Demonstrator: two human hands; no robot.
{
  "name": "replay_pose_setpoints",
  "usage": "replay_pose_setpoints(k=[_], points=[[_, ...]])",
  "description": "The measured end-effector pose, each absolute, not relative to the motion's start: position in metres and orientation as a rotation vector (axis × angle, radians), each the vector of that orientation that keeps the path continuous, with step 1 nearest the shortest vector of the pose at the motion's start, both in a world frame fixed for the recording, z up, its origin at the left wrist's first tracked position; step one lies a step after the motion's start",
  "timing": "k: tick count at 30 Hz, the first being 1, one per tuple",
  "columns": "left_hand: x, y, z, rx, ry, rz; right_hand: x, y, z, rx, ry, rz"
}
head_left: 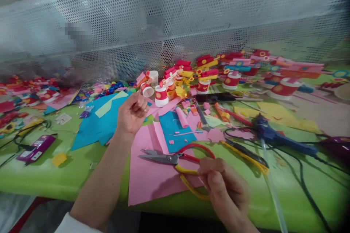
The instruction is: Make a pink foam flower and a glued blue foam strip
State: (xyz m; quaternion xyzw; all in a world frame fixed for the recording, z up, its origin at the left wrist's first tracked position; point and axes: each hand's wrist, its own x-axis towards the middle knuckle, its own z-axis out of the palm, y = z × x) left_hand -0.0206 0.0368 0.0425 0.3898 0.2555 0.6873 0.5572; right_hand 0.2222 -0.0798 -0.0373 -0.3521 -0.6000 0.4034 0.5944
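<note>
Far left, toward 9 o'clock on the green surface point(41, 178): purple box point(36, 149) with black cable. Next, at 10 o'clock, blue sheet point(89, 127), pale green strip point(111, 105) lying across it.

Left grip point(133, 113): raised, fingers curled in, clenched; cannot tell whether anything small sits inside. It hangs at about 11 to 12 o'clock from the blade tips, apart from them, and is the nearer hand to that end.

Centre, toward 6 o'clock: scissors point(170, 158) over a pink sheet point(139, 178). A shadow on the sheet suggests they are held clear of it. Long axis runs from the right grip point(225, 187) out between 9 and 10 o'clock, blades pointing away from that hand. Blades grey metal, rather worn-looking, tips slightly parted; round pivot; one handle loop red, the other yellow.

Right grip: at about 5 o'clock, grasping the scissors by the handle end, thumb and fingers bent at the yellow loop. This hand has the control; pivot and blades lie wholly outside it.

Farther right, 3 o'clock: blue glue gun point(283, 139), cord trailing, well apart from the blades.
</note>
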Motion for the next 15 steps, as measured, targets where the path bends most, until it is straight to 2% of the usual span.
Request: replay_pose_setpoints(k=[3, 6, 12, 15], points=[[-0.023, 0.044, 0.037, 0.873, 0.607, 1.654, 0.219, -0.078, -0.036, -0.752, -1.395, 0.863], [-0.025, 0.053, 0.028, 0.833, 0.626, 1.672, 0.218, -0.074, -0.033, -0.665, -1.428, 0.929], [-0.031, 0.065, 0.009, 0.758, 0.718, 1.695, 0.215, -0.064, -0.025, -0.735, -1.324, 1.462], [-0.034, 0.067, 0.007, 0.682, 0.761, 1.694, 0.212, -0.059, -0.024, -0.798, -1.211, 1.623]])
